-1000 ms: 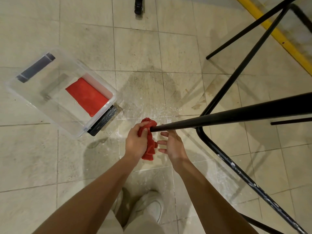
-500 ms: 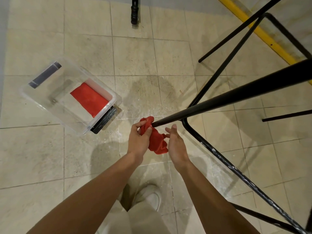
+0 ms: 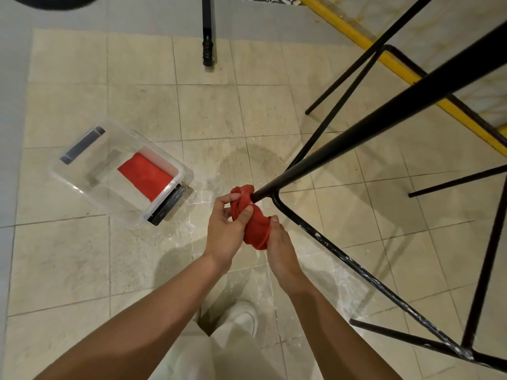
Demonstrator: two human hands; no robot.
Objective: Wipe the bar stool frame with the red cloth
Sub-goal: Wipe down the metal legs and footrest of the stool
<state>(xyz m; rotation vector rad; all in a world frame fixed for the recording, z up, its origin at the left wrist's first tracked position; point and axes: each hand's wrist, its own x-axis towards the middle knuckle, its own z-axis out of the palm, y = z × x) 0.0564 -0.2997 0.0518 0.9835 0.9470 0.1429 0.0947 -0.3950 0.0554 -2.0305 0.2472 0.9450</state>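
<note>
The red cloth (image 3: 253, 223), bunched into a twisted wad, caps the leg tip of the black, white-flecked bar stool frame (image 3: 356, 138). We see the left hand (image 3: 227, 231) curl its fingers round it and the right hand (image 3: 279, 242) pinch its lower end. A second ago that hand lay open.

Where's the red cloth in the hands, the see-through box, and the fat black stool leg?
Bunched red cloth (image 3: 256, 229), head view, on its middle fold.
Clear plastic box (image 3: 82, 174), head view, on its bare bottom.
Thick black metal stool leg (image 3: 356, 130), head view, midway along it.
</note>
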